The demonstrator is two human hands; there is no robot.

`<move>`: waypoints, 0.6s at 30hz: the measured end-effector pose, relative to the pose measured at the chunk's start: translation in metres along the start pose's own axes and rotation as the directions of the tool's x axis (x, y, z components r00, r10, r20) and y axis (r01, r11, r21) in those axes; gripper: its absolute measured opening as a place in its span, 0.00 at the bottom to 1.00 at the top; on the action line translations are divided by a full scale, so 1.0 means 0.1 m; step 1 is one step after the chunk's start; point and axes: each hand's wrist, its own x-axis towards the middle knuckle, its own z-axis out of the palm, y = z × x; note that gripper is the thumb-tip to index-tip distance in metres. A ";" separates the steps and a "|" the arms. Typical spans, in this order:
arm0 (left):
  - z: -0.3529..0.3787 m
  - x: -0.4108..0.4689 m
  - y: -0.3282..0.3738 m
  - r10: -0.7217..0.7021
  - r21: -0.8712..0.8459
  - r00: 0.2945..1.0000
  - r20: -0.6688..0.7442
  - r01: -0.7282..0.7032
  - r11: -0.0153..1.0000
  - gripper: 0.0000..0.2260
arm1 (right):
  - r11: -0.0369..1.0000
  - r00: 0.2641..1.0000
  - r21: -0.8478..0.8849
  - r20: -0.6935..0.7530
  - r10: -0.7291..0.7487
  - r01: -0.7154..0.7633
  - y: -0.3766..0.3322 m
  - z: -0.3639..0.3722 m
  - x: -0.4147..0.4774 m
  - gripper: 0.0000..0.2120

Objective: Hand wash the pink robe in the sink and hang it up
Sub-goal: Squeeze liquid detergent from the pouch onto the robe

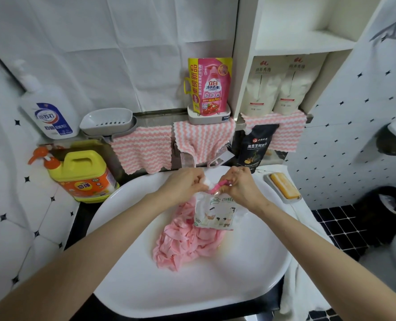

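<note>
Grip first: the right hand point(241, 186) has its fingers curled and pinches a pink clip point(216, 186) that sits across the gathered top of a white printed bag point(215, 214). The left hand point(185, 184) pinches the bag's crumpled white top with its fingertips, just beside the clip, so the two hands nearly touch. The bag hangs from both grips, mouth up and body down. Its contents are not visible; washing powder is a guess only. Whether the clip is clamped on the bag or partly off: cannot tell. The pink robe point(187, 244) lies bunched in the white sink point(146, 286), directly below the bag and extending toward the person, with its long axis running from under the bag toward the near left of the basin. The bag's lower edge overlaps the robe's far end in view; contact cannot be resolved. The left hand is slightly nearer the robe's bulk. Both forearms reach forward from the near rim and converge over the far half of the basin, wrists raised and palms turned inward. Judgement: the step in hand is opening the bag, and any pour would go straight down, with little sideways travel needed
</note>
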 end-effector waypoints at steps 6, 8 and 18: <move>-0.08 0.04 0.08 -0.152 0.073 0.988 0.028 0.150 0.986 0.28 | 0.997 0.999 -0.076 -0.034 -0.024 0.021 0.10 0.03 0.01 0.08; -0.04 0.06 0.12 -0.125 0.053 0.992 0.021 0.124 0.991 0.21 | 0.997 0.999 -0.067 -0.028 -0.040 0.038 0.12 0.03 0.02 0.08; -0.10 0.05 0.02 0.115 0.028 0.992 0.044 -0.116 0.993 0.20 | 1.000 1.000 0.026 0.028 -0.004 0.003 0.19 -0.02 0.03 0.05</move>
